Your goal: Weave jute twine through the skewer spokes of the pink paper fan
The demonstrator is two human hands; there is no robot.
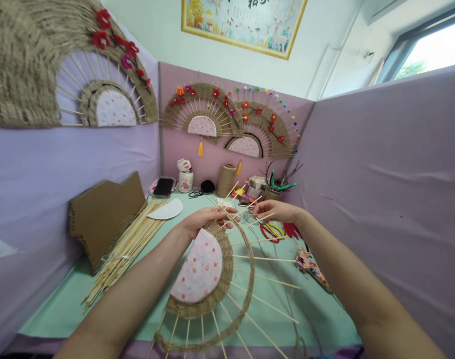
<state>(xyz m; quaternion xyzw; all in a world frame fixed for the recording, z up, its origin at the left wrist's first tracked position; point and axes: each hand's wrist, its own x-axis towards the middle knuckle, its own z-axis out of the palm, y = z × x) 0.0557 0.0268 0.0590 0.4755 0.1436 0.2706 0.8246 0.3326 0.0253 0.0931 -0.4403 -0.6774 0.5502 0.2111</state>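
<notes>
A half-round fan frame [227, 249] of pale sticks and woven twine is tilted over the table. Its flat center is a white half-disc with pink dots [199, 267], edged by a tight twine band. Farther out, a narrower twine ring [251, 269] crosses the spread sticks. My left hand [211, 219] grips the upper end of the frame, its fingers among the sticks. Close by on the right, my right hand [275, 210] is closed in a pinch on a thin strand of twine, beside the stick tips. Loose twine [287, 294] trails down below it.
Bundled sticks [126, 249] and brown cardboard [107, 212] lie left, with a white half-disc [166, 209]. A phone [163, 187], a jar [186, 178], a twine spool [226, 180] and green-handled pliers [281, 187] are at the back. Scissors [271, 232] lie right. Finished fans [203, 102] hang behind.
</notes>
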